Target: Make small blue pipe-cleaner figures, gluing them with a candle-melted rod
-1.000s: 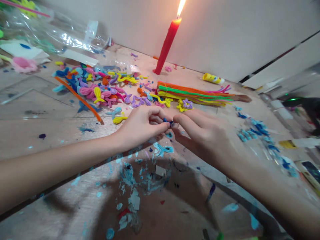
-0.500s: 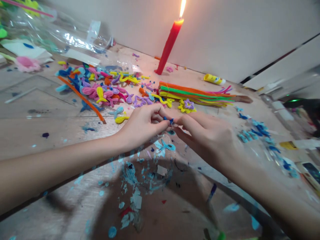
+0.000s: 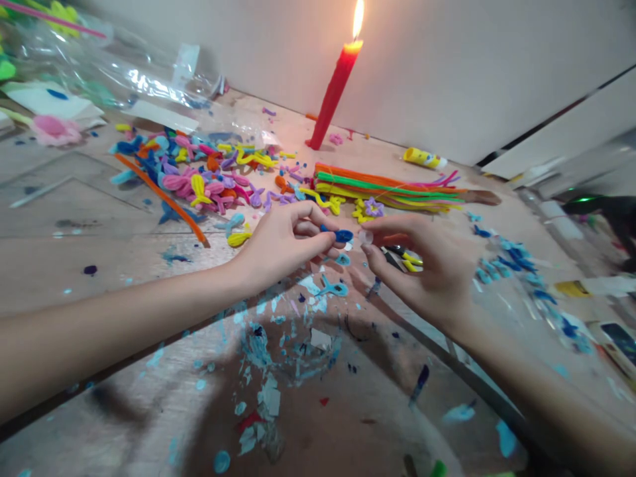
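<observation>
Your left hand (image 3: 283,245) pinches a small dark blue pipe-cleaner piece (image 3: 340,235) between thumb and fingertips, clamped on it just above the paint-flecked wooden table (image 3: 89,258). Your right hand (image 3: 427,271) sits just beside it, a narrow gap between the 2 hands; its thumb and forefinger look closed on something small and pale at the tips, too blurred to identify. The blue piece points toward those right fingertips without clearly touching them.

Under your right palm lies a tool with yellow handles (image 3: 410,260), partly hidden by the fingers. Below your left fingertips a light blue looped piece (image 3: 332,289) lies flat on the table amid torn blue scraps.

Beyond your left hand spreads a heap of bent pipe-cleaner shapes (image 3: 209,175) in pink, yellow, purple and blue, with 1 long orange pipe cleaner (image 3: 159,195) running along its near edge. Beyond your right hand lies a bundle of straight pipe cleaners (image 3: 387,189) in orange, green, yellow and pink, and a purple flower shape (image 3: 373,208) rests at its near side. Farther off, between the 2 hands, 1 red candle (image 3: 334,93) stands tilted and lit by the wall. A yellow glue stick (image 3: 424,158) lies beyond the bundle. To the right of your right hand, more blue pieces (image 3: 507,262) are scattered.
</observation>
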A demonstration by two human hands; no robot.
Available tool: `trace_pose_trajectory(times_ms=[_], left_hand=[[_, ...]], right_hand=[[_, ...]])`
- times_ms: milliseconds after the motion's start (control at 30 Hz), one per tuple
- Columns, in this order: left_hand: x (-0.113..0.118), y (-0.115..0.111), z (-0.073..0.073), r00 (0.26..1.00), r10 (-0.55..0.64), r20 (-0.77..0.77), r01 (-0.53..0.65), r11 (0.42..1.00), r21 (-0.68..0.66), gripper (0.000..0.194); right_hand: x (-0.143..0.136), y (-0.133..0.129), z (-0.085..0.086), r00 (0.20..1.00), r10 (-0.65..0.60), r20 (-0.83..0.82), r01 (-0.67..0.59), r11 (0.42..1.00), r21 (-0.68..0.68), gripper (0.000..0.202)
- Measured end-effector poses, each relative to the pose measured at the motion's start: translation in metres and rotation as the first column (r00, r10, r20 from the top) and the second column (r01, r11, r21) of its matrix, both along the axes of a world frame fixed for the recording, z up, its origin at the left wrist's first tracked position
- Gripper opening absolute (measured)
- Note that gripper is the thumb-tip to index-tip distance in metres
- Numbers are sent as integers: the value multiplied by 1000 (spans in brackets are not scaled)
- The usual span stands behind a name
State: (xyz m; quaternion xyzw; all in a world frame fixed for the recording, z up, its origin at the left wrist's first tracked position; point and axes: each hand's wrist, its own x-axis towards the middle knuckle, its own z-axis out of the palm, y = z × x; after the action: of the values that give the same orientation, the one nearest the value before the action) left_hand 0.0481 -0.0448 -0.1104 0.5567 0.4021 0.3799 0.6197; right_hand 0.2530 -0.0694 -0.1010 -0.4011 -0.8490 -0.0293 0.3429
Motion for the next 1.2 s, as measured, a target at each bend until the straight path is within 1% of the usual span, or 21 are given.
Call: trace_pose_trajectory(times_ms=[200, 333, 433, 633, 900, 1000, 1067, 1133, 1200], left_hand=[[0, -1, -5, 1000, -3, -18, 4, 999, 48, 10], [-1, -1, -7, 998, 9, -57, -4, 997, 82, 12], [-2, -1, -9, 997, 14, -70, -5, 992, 124, 13], [-2, 0, -11, 999, -1, -45, 7, 991, 135, 12], [-2, 0, -14, 999, -4, -39, 11, 981, 193, 9], [-2, 0, -16, 999, -17, -48, 26, 980, 196, 9], [-2, 0, -16, 999, -22, -44, 30, 982, 188, 10], [-2, -1, -14, 999, -23, -25, 27, 986, 166, 11], [-1, -1, -11, 1000, -18, 11, 17, 993, 120, 12]], right_hand=[[-3, -2, 7, 987, 39, 155, -52, 995, 82, 17], [-6, -3, 8, 974, 39, 222, -69, 989, 128, 9], [-9, -2, 8, 968, 24, 252, -65, 986, 155, 5], [-12, -2, 5, 957, -27, 290, -26, 984, 177, 9], [-14, -3, 3, 940, -36, 339, -46, 972, 229, 6], [-15, -4, 3, 944, -15, 329, -47, 983, 180, 6], [-14, -3, 4, 956, -2, 292, -34, 992, 119, 8], [-14, -3, 5, 981, 18, 195, -19, 1000, 2, 8], [-14, -2, 5, 1000, 12, 7, -11, 986, -169, 5]])
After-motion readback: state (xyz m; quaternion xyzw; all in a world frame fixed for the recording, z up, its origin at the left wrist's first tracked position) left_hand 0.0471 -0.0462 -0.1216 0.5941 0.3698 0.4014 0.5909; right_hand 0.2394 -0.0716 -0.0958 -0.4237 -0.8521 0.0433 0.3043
